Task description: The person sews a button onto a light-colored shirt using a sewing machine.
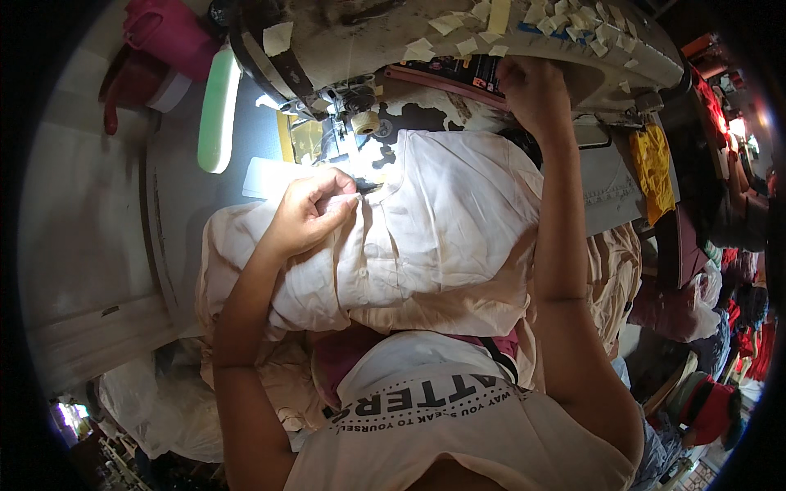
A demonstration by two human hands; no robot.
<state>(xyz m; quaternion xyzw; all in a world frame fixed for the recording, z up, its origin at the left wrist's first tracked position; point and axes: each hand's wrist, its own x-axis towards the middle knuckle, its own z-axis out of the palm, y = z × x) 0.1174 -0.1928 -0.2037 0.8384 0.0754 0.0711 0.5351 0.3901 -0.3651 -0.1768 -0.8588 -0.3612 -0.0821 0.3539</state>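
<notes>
"Fingers (335, 182) of the left hand (304, 214): state?"

"Closed, thumb and index tips together on the edge of the garment (458, 209). Pinch sits close to the needle area (344, 135), on the near side of it."

"Position of the garment?"

"Spread over the near part of the table (184, 155), in front of the sewing machine (352, 37). Cream cloth, creased; its far edge lies beside the needle area, its near folds hang toward the person's lap. Left forearm rests across or above its left part; contact there, cannot tell."

"Right hand (534, 92)?"

"Raised, reaching past the garment to the machine's arm. Fingers look partly curled, tips hidden; cannot tell whether they grip anything. Just beside it, on its left: a pink strip (446, 86) running along a dark panel (467, 75)."

"Surroundings, going outward?"

"White card (266, 178) on the table, left of the needle area. Beyond it, a pale green oblong (218, 114), long axis nearly upright in view. Upper left, a pink jug (164, 37). Tape pieces (446, 24) stuck over the machine's top. Right side: yellow cloth (652, 173) hanging by the table's edge; farther out, a clear plastic bag (696, 299)."
</notes>
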